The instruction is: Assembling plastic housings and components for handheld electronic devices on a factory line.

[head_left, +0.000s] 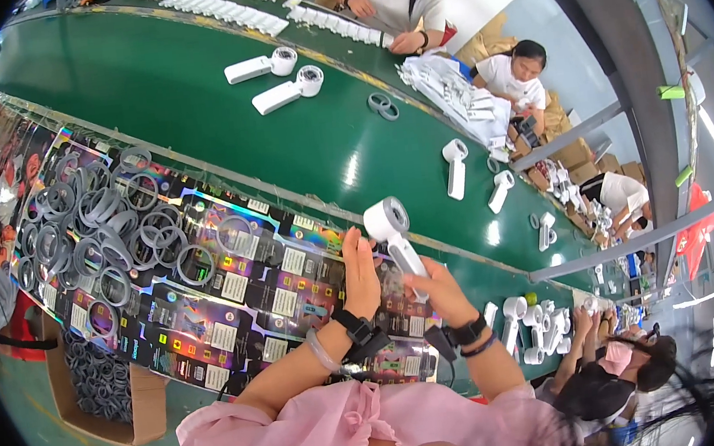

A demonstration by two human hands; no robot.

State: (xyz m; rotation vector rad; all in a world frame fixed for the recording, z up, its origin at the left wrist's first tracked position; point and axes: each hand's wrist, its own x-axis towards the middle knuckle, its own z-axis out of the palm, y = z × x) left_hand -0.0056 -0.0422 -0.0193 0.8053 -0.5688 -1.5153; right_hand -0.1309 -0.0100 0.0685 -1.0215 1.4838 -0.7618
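Now your right hand [444, 294] grips the handle of a white handheld fan [395, 235] just right of frame centre, while your left hand [361, 276] presses flat against its side (fingers straight, not curled). Below and leftward lie glossy holographic cards [234, 297], grey rings [100, 224] heaped on them; the green belt [187, 93] fills the upper left.

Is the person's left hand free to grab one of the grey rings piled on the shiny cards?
Probably not right away: the left hand is up beside the white handheld device the right hand grips, though nothing blocks the way to the grey rings.
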